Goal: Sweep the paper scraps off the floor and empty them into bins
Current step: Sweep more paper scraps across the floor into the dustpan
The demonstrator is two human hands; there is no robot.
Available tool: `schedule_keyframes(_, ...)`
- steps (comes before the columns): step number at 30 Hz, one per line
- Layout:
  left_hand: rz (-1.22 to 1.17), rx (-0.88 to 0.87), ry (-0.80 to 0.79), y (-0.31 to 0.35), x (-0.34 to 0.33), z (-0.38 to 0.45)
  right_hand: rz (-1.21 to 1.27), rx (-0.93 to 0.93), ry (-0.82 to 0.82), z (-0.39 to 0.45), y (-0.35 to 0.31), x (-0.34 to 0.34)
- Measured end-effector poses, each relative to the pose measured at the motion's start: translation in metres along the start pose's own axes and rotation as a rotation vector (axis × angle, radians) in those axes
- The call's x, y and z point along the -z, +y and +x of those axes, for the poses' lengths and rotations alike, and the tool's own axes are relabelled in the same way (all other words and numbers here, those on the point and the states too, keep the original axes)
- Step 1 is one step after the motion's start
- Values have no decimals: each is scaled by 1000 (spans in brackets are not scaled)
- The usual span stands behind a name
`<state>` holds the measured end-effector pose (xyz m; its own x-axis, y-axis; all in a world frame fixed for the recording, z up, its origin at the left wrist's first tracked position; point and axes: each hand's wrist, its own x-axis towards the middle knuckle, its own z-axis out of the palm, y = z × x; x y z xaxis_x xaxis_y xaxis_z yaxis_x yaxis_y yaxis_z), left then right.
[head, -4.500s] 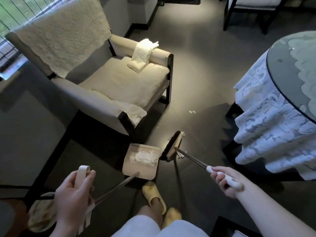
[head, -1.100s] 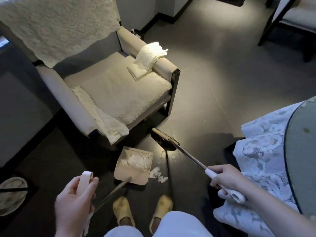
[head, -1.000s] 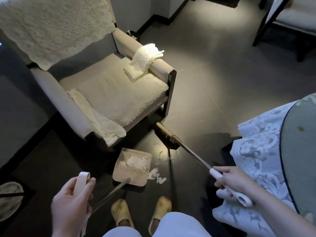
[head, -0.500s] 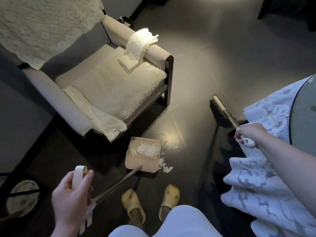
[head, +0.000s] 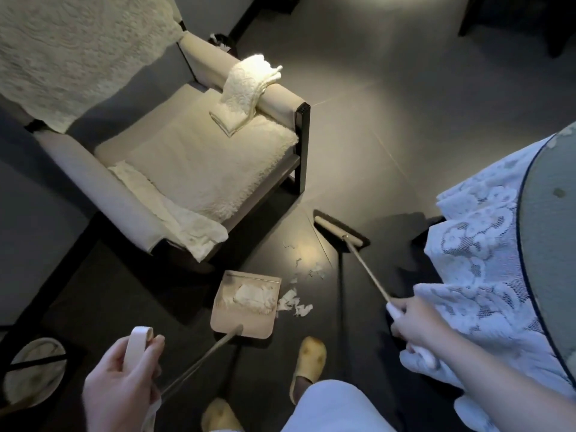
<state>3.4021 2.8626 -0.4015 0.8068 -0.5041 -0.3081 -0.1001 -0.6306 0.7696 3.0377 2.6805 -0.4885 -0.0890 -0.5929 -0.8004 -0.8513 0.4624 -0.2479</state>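
Note:
A beige dustpan (head: 237,322) rests on the dark floor in front of my feet, with a heap of white paper scraps (head: 254,296) inside it. More paper scraps (head: 294,304) lie just right of the pan, and smaller bits (head: 314,269) are scattered further out. My left hand (head: 124,378) grips the top of the dustpan's long handle. My right hand (head: 414,319) holds the broom handle; the broom head (head: 338,229) sits on the floor beyond the scraps, to the right of the chair leg.
A cream armchair (head: 193,157) with lace covers stands to the left, close behind the dustpan. A round table with a lace tablecloth (head: 486,260) crowds my right arm. A round stool (head: 31,366) is at lower left. Open grey floor stretches ahead.
The broom swung from near the dustpan out toward the table, then came back down onto the floor beyond the scattered scraps. The dustpan stayed roughly in place.

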Motion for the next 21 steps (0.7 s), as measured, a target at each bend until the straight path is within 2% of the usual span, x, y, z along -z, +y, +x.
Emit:
schedule_keyframes(4,16,-56,-47,-5,9,2,-144,15,-85,-53,4,-23)
schedule_keyframes(7,43,-74,-58,-18,30,6,-82,20,-106,-80,6,-28)
schedule_keyframes(10,41,-75,-76,-30,58,11,86,-15,-49,-100,6,-18)
schedule_keyframes(12,31,-70,-95,-37,77,16,110,-13,-14,-113,-2,-19)
schedule_keyframes(16,30,-93,-153,-55,106,22,51,31,52,-119,-37,-49)
schedule_keyframes(21,18,-75,-214,-89,131,31,8,45,23,-97,-79,-103)
